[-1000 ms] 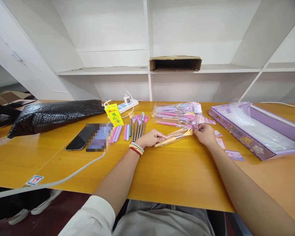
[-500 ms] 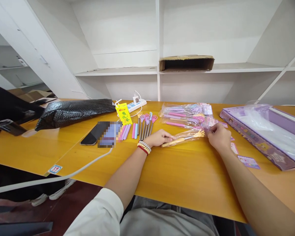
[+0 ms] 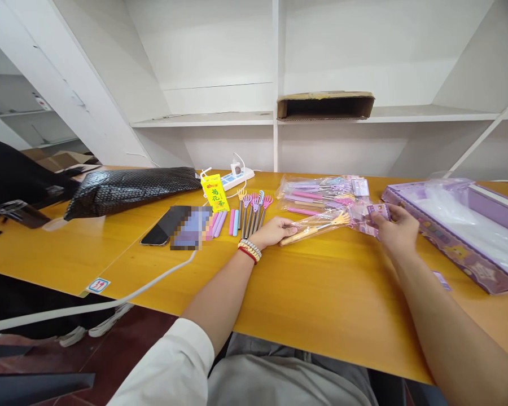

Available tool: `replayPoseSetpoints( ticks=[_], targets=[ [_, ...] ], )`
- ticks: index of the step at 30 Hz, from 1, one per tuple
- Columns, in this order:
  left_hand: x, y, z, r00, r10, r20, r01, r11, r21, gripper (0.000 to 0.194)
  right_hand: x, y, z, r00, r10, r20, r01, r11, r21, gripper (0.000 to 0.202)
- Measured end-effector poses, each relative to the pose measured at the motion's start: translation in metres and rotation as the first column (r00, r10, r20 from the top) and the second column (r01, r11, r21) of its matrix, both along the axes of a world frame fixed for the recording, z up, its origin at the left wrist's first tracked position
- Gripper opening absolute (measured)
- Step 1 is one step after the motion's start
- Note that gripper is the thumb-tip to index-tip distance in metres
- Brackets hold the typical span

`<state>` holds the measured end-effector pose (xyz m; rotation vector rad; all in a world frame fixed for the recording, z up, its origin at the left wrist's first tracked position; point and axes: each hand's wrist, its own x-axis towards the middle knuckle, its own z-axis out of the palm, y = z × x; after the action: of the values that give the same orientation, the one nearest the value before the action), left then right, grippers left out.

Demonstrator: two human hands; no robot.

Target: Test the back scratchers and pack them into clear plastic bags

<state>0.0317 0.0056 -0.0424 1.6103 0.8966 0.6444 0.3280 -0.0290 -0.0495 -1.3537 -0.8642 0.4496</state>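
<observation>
Between my hands lies a yellow back scratcher (image 3: 315,230) in a clear plastic sleeve, its claw end to the right. My left hand (image 3: 276,232) is closed on the handle end of the sleeve. At the other end my right hand (image 3: 395,225) pinches a small purple printed card (image 3: 379,212), close to the sleeve's end. Behind them is a pile of wrapped back scratchers (image 3: 317,194) in pink, purple and blue. Several unwrapped back scratchers (image 3: 254,214) with dark metal rods lie left of my left hand, beside loose coloured handles (image 3: 233,222).
At the right stands an open purple box (image 3: 457,242) with clear plastic inside. To the left are a yellow packet (image 3: 214,193), a phone (image 3: 165,226), a power strip (image 3: 237,179) and a black bubble-wrap bag (image 3: 131,189). A white cable (image 3: 152,287) crosses the table's left side.
My right hand has moved right from the sleeve's end and now has a purple card in its fingers. My left hand stays on the handle end.
</observation>
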Motion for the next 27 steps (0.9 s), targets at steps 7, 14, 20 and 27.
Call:
replayPoseSetpoints(
  ticks=[7, 14, 20, 27],
  targets=[
    [0.009, -0.001, 0.000, 0.876, 0.429, 0.220, -0.405, 0.903, -0.146, 0.042, -0.001, -0.002, 0.005, 0.969, 0.057, -0.239, -0.049, 0.998, 0.040, 0.027],
    [0.008, -0.002, 0.004, 0.769, 0.546, 0.333, -0.507, 0.838, -0.203, 0.030, -0.009, 0.000, 0.006, 0.885, 0.186, -0.427, -0.128, 0.979, 0.159, 0.038],
    [0.009, -0.001, 0.001, 0.772, 0.524, 0.360, -0.503, 0.850, -0.158, 0.029, -0.008, 0.002, 0.000, 0.924, 0.263, -0.278, -0.266, 0.964, 0.029, 0.032],
    [0.008, -0.001, 0.003, 0.780, 0.521, 0.346, -0.497, 0.852, -0.161, 0.032, -0.009, 0.006, -0.003, 0.967, 0.228, -0.114, -0.235, 0.970, -0.055, 0.025]
  ],
)
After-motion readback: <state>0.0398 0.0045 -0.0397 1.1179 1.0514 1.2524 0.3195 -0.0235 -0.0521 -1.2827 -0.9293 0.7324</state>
